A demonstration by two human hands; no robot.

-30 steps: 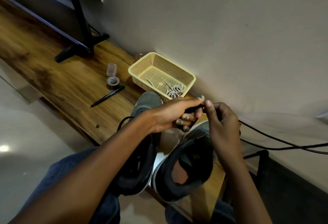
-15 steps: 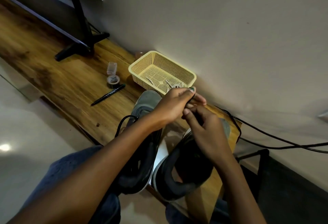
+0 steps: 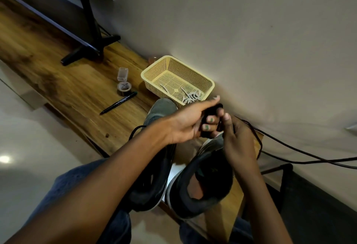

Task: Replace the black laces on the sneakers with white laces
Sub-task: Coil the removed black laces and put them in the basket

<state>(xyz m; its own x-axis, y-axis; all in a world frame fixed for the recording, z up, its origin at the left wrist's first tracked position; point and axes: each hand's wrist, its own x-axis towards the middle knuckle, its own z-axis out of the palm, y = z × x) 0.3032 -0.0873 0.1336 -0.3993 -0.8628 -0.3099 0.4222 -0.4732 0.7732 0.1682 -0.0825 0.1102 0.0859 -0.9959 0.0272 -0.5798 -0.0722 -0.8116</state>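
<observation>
Two dark grey sneakers stand on the wooden bench (image 3: 63, 89), heels toward me: the left sneaker (image 3: 160, 112) and the right sneaker (image 3: 204, 189). My left hand (image 3: 191, 122) grips a bundle of black lace (image 3: 210, 112) above the right sneaker's toe. My right hand (image 3: 239, 141) pinches the same black lace beside it, and a loop of lace hangs down past its wrist. White laces (image 3: 190, 97) lie in a yellow mesh basket (image 3: 152, 70) just beyond my hands. Another black lace (image 3: 135, 130) loops out from the left sneaker.
A black pen (image 3: 118, 105), a tape roll (image 3: 124, 88) and a small clear box (image 3: 122, 73) lie left of the basket. A black stand foot (image 3: 87, 50) rests on the bench farther left. Black cables (image 3: 309, 155) run along the wall at right.
Both hands have stayed together over the right sneaker's toe, working the black lace. The left hand now holds more lace gathered into a bundle, and the right hand has shifted lower and to the right.
</observation>
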